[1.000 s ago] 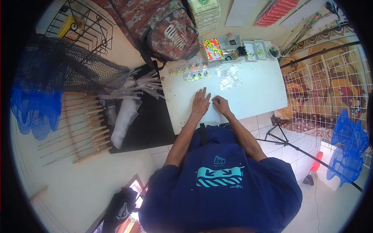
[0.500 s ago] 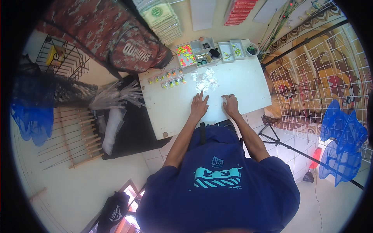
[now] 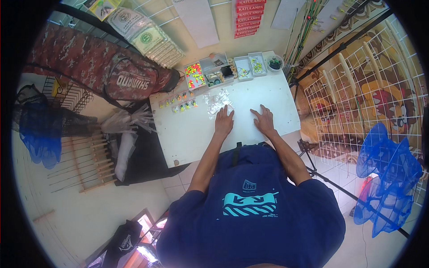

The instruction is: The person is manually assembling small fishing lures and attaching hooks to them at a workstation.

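My left hand [image 3: 224, 120] lies on the white table [image 3: 187, 143], fingers stretched out, their tips at the near edge of a loose pile of small clear plastic bags [image 3: 216, 100]. My right hand [image 3: 263, 119] rests to the right of it on the bare tabletop, its fingers apart and holding nothing visible. Left of the pile are small clear packets [image 3: 184, 106] with colourful round pieces inside, set out in two rows. Behind the pile stands a tray of red and yellow-green beads or floats [image 3: 195, 76].
Along the table's back are a divided grey box [image 3: 219, 71], two white trays [image 3: 243, 69] with small green pieces, and a round tub [image 3: 274, 63]. A camouflage rod bag [image 3: 129, 78] leans at the left. Blue nets [image 3: 389, 156] hang from a white wire grid at the right.
The view has shifted, so the table sits further left and lower. My right hand's fingers have straightened from a more curled pose; my left hand remains by the bags.
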A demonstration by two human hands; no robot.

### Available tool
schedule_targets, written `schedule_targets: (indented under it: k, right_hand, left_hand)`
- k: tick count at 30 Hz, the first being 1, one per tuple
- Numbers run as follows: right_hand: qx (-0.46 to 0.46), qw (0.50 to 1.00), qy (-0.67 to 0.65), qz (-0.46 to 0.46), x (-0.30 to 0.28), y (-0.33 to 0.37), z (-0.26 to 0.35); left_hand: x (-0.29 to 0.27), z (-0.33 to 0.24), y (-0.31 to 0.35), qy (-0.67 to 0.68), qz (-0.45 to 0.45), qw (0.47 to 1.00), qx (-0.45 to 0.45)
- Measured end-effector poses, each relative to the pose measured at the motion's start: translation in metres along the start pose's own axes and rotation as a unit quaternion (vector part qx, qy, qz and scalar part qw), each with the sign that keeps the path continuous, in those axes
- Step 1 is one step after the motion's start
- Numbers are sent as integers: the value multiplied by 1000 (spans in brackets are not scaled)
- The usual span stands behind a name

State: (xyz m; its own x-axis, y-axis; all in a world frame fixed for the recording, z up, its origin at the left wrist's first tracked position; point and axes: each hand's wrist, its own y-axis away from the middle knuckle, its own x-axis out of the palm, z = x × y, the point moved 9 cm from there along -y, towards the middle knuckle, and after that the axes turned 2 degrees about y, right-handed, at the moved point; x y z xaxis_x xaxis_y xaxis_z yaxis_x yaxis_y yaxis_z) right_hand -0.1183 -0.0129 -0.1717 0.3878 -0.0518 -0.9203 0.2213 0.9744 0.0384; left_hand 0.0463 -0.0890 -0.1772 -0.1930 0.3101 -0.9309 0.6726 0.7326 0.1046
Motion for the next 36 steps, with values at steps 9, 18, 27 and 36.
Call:
schedule_targets:
  k: [9,18,27,36]
  right_hand:
    - [-41,999,3,18,-13,-18,-24]
    - [-88,995,8,37,-15,-24,-38]
    - [-136,989,54,23,-17,-35,-35]
    - [-151,987,35,30,-14,-41,-15]
  left_hand:
    - [-4,-8,-13,-17,-108,993,-42]
    - [-10,-27,-28,-19,-105,991,-85]
    - [-9,-37,-32,-83,-134,984,-78]
    - [-5,-40,-32,-85,-105,989,-66]
